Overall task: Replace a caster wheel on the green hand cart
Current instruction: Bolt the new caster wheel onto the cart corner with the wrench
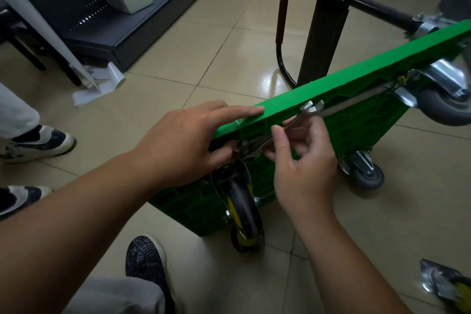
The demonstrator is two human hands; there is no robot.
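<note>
Green cart (356,76), tipped on edge on floor (178,58); left hand (178,140), fingers flat along its upper edge; right hand (303,163) pinching wrench (298,118), apparently at near caster (244,211) mount; spare caster (438,280) on floor, well apart

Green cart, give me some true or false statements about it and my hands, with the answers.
1. The cart stands on its wheels. False: it is tipped on its edge.
2. The right hand pinches a wrench. True.
3. The left hand holds a hammer. False: its fingers lie straight on the cart's edge.
4. Every caster is gray. False: the near caster is black and yellow.
5. A loose caster lies on the floor. True.
</note>
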